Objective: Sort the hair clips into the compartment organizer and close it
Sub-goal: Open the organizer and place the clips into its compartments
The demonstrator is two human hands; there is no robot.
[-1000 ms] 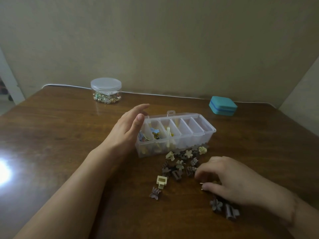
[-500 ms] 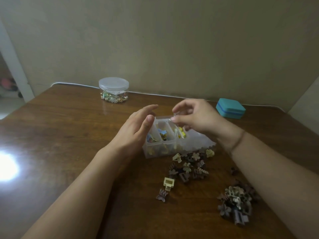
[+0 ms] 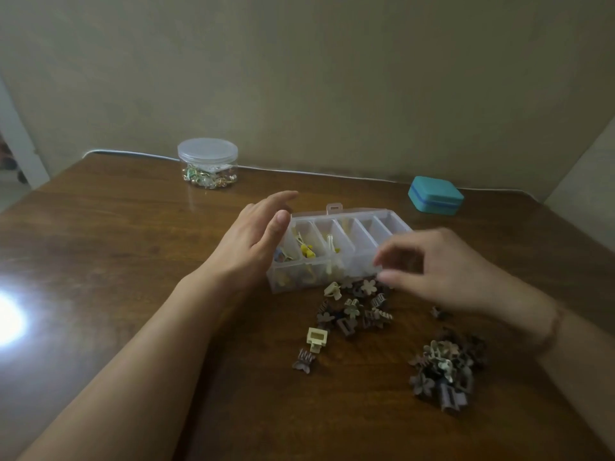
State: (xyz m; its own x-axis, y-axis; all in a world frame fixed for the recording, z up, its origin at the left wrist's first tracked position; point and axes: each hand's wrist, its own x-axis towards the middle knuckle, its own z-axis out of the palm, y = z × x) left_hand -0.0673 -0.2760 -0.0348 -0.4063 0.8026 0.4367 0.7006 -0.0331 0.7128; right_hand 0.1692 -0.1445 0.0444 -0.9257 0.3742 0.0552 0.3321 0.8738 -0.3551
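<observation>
Hands (image 3: 256, 241) (image 3: 442, 271) flank organizer (image 3: 362, 227), fingers loose, holding nothing.

Clear organizer (image 3: 357, 265); brown, cream clips (image 3: 356, 309); teal case (image 3: 435, 194); brown table (image 3: 109, 241).

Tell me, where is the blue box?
The blue box sits at the table's far right edge by the wall, behind the clear organizer.
</observation>
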